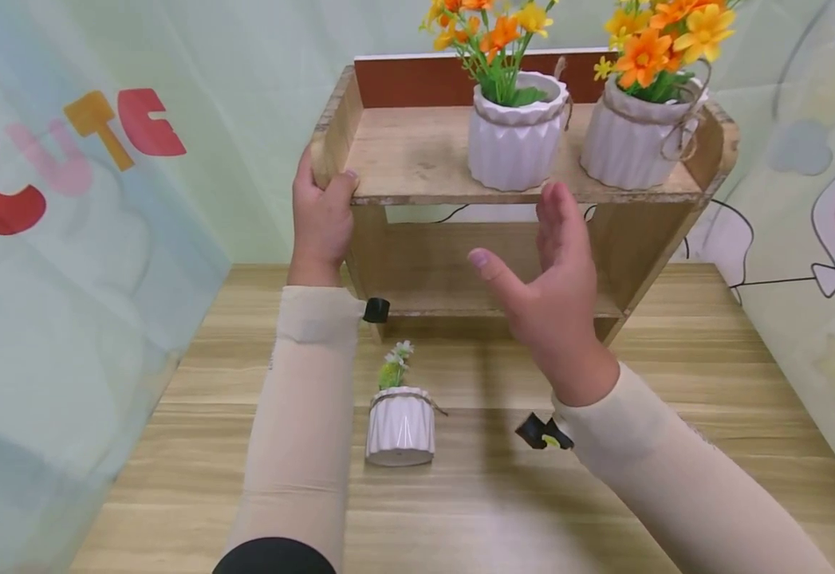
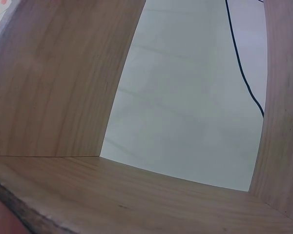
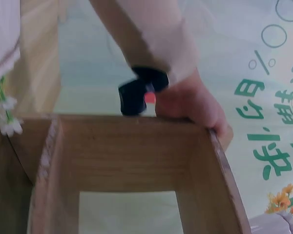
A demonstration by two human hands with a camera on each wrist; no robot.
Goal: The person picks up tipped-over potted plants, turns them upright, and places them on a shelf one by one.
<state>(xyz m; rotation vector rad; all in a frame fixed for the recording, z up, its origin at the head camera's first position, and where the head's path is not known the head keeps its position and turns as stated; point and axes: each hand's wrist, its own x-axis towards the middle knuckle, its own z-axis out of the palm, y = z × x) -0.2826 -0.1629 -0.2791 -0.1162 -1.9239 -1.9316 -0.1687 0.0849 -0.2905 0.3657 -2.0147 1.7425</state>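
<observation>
A small two-tier wooden shelf (image 1: 417, 159) stands at the back of the table. My left hand (image 1: 322, 219) grips its left side panel at the top board, thumb over the front edge; the right wrist view shows that same left hand (image 3: 193, 105) on the panel. My right hand (image 1: 561, 303) is raised before the shelf, fingers straight and thumb spread, holding nothing. On the top board are two white fluted pots, a middle pot (image 1: 513, 147) and a right pot (image 1: 632, 143), both with orange and yellow flowers. Whether the right fingertips touch the shelf, I cannot tell.
A smaller white pot (image 1: 400, 430) with white and green flowers sits on the wood-grain table (image 1: 446, 510), between my forearms. Printed cloth (image 1: 94, 303) hangs on the left, behind and on the right. A dark line shows through the shelf's open back.
</observation>
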